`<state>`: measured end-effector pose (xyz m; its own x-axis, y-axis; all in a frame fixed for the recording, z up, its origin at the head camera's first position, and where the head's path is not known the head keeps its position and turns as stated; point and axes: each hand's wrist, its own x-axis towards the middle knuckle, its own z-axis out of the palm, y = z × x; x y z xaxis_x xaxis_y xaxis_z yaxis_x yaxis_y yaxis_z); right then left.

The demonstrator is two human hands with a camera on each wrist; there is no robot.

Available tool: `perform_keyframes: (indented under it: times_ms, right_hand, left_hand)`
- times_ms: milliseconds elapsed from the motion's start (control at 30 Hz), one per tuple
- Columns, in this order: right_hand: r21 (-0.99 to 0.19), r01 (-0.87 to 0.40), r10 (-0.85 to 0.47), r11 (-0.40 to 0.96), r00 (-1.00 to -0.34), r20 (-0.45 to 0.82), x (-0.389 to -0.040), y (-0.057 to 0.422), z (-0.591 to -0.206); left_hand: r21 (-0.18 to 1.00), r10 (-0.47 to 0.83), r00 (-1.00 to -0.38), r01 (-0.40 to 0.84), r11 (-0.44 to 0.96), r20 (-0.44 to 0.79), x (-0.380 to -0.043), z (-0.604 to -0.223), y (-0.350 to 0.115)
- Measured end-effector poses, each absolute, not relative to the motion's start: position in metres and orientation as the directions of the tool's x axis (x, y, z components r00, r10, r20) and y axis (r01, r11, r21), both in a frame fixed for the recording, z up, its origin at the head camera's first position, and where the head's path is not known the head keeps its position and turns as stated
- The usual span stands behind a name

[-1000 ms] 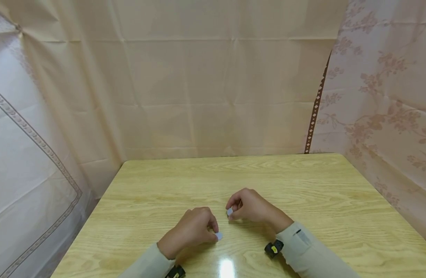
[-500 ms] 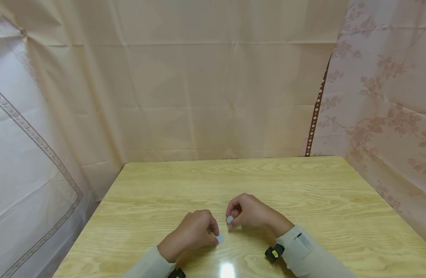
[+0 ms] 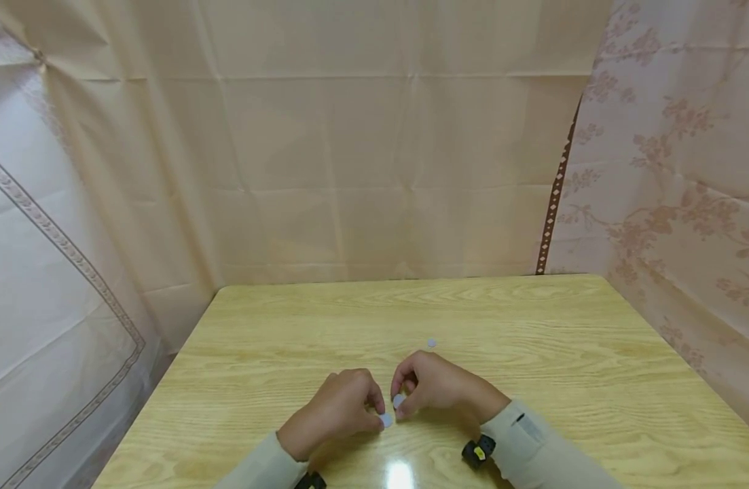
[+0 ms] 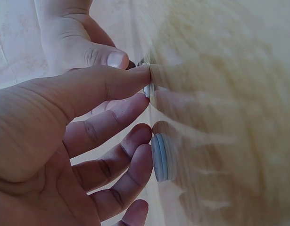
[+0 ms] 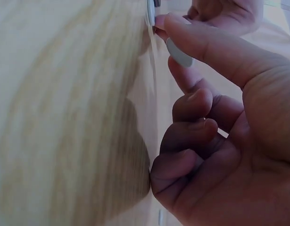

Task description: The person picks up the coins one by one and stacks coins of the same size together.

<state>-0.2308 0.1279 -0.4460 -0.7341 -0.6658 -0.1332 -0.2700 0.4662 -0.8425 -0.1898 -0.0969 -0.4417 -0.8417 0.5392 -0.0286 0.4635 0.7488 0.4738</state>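
Near the front of the table, my left hand (image 3: 340, 407) pinches a small white disc (image 3: 386, 420) by its edges, low at the tabletop. In the left wrist view a pale blue disc (image 4: 159, 157) stands out at the table surface, by that hand's curled other fingers. My right hand (image 3: 438, 387) holds another white disc (image 5: 180, 52) tilted between thumb and forefinger, just above the wood and close to the left fingertips. Its remaining fingers are curled in, their knuckles low against the table. A third white disc (image 3: 432, 343) lies on the table behind the right hand.
Both hands work over a light wood-grain table (image 3: 258, 326) with a bright light reflection (image 3: 400, 474) near the front. A beige cloth (image 3: 350, 170) hangs behind it, and patterned cloths hang at both sides. Each wrist wears a black strap device (image 3: 478, 451).
My right hand has moved toward me and slightly left with its disc, closer to the left hand. The white disc behind it has come into view. The left hand has stayed nearly still.
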Motion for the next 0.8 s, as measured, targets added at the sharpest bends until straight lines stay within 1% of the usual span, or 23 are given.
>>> perform_keyframes:
  times_ms: [267, 600, 800]
  right_hand:
    - [-0.807, -0.307, -0.66, 0.505, -0.74, -0.132, -0.226, 0.122, -0.448]
    - [-0.796, -0.318, -0.65, 0.514, -0.75, -0.12, -0.22, 0.113, -0.45]
    - [-0.797, -0.316, -0.651, 0.515, -0.749, -0.123, -0.217, 0.111, -0.45]
  left_hand:
    - [0.459, 0.542, -0.84, 0.474, 0.752, -0.02, -0.19, -0.442, -0.097]
    - [0.478, 0.536, -0.844, 0.462, 0.747, -0.02, -0.19, -0.442, -0.097]
    - [0.47, 0.529, -0.849, 0.462, 0.752, -0.013, -0.19, -0.442, -0.096]
